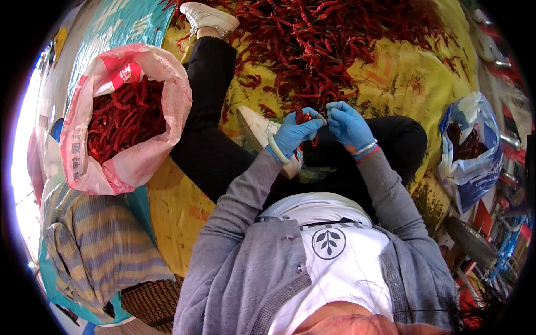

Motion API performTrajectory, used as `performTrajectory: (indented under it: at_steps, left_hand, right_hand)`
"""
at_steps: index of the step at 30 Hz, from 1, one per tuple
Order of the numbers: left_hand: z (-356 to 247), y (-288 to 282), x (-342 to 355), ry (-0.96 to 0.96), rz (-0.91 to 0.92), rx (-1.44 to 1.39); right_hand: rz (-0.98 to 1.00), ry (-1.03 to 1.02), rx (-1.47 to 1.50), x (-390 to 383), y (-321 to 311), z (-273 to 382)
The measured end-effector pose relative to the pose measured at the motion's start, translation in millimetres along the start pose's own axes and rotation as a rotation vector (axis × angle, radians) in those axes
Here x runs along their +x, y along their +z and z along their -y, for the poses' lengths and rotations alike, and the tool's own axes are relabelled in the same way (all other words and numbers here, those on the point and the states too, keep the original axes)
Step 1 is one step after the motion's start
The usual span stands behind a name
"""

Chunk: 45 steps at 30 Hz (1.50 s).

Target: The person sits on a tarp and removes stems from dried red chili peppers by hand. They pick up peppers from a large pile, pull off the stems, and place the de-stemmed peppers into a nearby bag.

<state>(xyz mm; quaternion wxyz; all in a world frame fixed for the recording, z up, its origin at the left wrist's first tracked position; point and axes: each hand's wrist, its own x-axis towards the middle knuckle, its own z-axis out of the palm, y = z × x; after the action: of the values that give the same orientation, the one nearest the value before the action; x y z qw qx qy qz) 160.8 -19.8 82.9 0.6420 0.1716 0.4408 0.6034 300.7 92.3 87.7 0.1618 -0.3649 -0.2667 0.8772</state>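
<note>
Here, your left hand (pixel 295 134) grips red peppers (pixel 302 117) near the heap (pixel 318 50), your right hand (pixel 350 126) curled close beside, its hold unclear, where squeezing too hard could crack them.

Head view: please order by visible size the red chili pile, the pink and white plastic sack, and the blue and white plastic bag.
1. Red chili pile
2. Pink and white sack
3. Blue and white bag
</note>
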Motion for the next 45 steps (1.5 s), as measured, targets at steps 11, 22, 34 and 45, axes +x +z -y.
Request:
performTrajectory:
  at_steps: [11,22,34,45]
  left_hand:
    - [8.6,-4.9,-3.0,-0.122,0.132,0.158]
    - [9.7,-5.5,-8.0,-0.040,0.017,0.162]
    - [15.1,-3.3,-27.8,-0.139,0.170,-0.136]
    - [37.1,-32.5,-37.2,-0.356,-0.081,-0.471]
  right_hand:
    - [0.100,-0.392,-0.886,-20.1,13.2,-4.1]
    - [-0.108,-0.300,-0.620,-32.2,20.5,-0.3]
    - [0.586,0.287,-1.603,-135.8,-43.9,151.1]
    - [0.303,-0.517,-2.171,108.2,49.3,-20.7]
